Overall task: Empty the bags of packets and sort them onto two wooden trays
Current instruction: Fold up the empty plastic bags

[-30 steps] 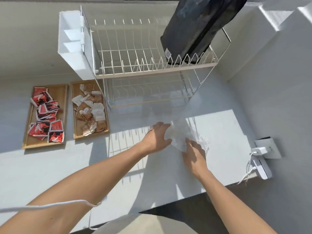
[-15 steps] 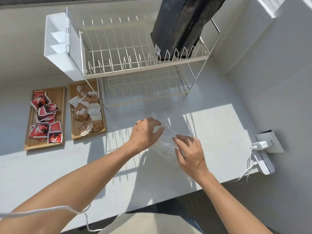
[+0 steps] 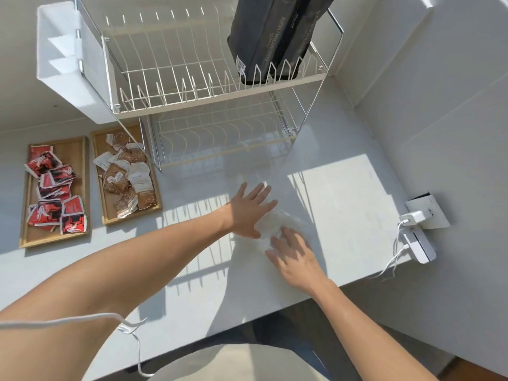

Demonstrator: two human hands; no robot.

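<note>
Bench [image 3: 343,188], white and sunlit, carries everything here. At its back stands a two-tier wire dish rack [image 3: 209,86] with a white caddy [image 3: 63,64] hung on its left end and a black pouch [image 3: 272,37] standing upright in the top tier. Left of the rack lie two wooden trays side by side: the left tray [image 3: 79,149] holds red and black packets [image 3: 53,188], the right tray [image 3: 99,193] holds brown and white packets [image 3: 126,177]. No loose packets show on the bench, so the sorting looks finished or nearly so.

In front of the rack, well apart from the trays, a crumpled clear plastic bag [image 3: 291,222] lies flat on the bench. The left hand [image 3: 248,209] rests with its palm over the bag's left part, fingers spread wide and flat. The right hand [image 3: 295,257] presses on the near edge, fingers likewise apart and extended; neither hand pinches or clamps anything. The bag sits under and between the two hands, part of it bulging up between them.

I judge the bag to be very light, thin, limp and slippery, and apparently empty, though its transparency against the white surface makes that hard to confirm. It will spring back when released and may slide under a flat palm. Pinching a gathered fold or the open edge would hold it better than pressing.
</note>
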